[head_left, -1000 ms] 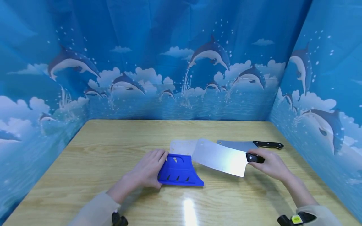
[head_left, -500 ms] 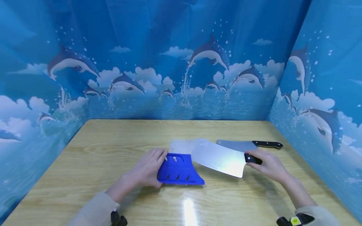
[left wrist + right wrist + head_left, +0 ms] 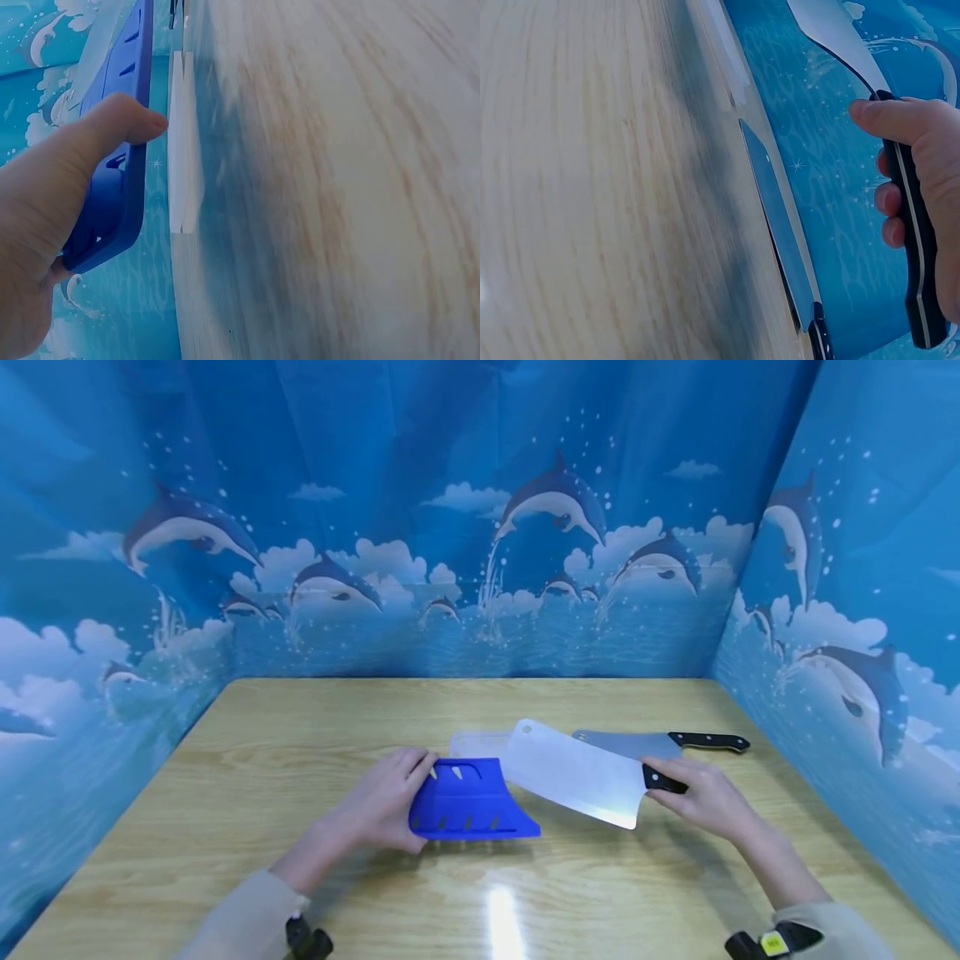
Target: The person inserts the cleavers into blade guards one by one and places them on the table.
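Observation:
My left hand [image 3: 382, 802] grips a blue slotted plastic piece [image 3: 468, 802] by its left end, thumb on the near side. The piece flares toward its lower right corner and stands clear of the table in the left wrist view. By its black handle [image 3: 909, 225], my right hand [image 3: 705, 797] holds a cleaver [image 3: 573, 772], its broad blade pointing left toward the blue piece. The blade's holed corner is up. Behind these lies a flat whitish plastic piece [image 3: 472, 743], partly hidden. A second cleaver [image 3: 630, 743] rests at the back right, black handle to the right.
The wooden table [image 3: 300, 718] has a dolphin-printed blue curtain [image 3: 420, 527] along its back and sides. A bright light reflection [image 3: 504, 918] shows near the front. Both wrists carry black straps, the right one [image 3: 776, 941] with a yellow label.
The blue piece in my left hand has risen a little and shifted left. My right hand has drawn the held cleaver slightly left, its tip tilting higher. The lying cleaver stays put.

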`<state>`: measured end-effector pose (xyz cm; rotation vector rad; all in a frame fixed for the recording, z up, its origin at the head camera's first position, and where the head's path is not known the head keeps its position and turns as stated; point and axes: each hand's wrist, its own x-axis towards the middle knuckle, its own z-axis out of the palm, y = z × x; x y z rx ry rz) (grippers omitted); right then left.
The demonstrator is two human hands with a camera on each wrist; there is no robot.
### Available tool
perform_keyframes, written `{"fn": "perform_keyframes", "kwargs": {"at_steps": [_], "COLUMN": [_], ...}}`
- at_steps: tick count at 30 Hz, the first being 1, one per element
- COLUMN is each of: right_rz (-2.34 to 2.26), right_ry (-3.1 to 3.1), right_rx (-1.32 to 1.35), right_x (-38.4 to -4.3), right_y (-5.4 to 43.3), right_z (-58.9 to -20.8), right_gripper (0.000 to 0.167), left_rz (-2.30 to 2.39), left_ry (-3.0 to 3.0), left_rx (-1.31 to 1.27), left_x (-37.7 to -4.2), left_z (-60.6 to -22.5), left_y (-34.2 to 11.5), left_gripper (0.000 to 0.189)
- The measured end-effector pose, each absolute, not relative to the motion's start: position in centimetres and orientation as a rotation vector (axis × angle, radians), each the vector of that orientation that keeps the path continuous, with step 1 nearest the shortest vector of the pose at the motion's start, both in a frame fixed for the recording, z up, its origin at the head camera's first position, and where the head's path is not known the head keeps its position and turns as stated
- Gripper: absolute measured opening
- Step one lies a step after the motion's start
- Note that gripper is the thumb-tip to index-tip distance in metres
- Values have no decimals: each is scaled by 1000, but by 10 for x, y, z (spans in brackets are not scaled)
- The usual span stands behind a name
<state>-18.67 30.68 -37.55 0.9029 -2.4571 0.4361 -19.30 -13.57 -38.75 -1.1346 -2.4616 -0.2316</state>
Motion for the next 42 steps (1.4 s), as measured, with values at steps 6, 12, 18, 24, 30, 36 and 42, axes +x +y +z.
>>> {"fn": "perform_keyframes", "kwargs": {"at_steps": [6, 12, 18, 24, 30, 36, 42], "right_rz": [406, 433, 485, 440, 456, 475, 456], "right_ry": [-2424, -2360, -2254, -2256, -2297, -2367, -2349], "right_rx": [946, 1046, 1198, 1218, 1265, 1268, 1328], "right_x": [-187, -189, -190, -183, -178, -176, -177], "right_y": [307, 309, 309, 305, 302, 300, 297], "right_z": [-372, -372, -379, -377, -374, -372, -372], "right_gripper": [51, 44, 42, 51, 53, 36, 46], "left_rz": [-218, -214, -256, -198, -147, -116, -32], "left_ry": [-2490, -2538, -2583, -2616, -2524, -2503, -2500], "left_rx": [-1142, -1152, -1116, -1150, -1230, -1265, -1310], "left_x": [-192, -189, -191, -190, -191, -190, -190], "left_z": [-386, -383, -380, -373, -373, -370, -370], "left_y": [-139, -141, -150, -155, -156, -157, -154], "left_gripper": [110, 110, 108, 112, 111, 112, 111]}}
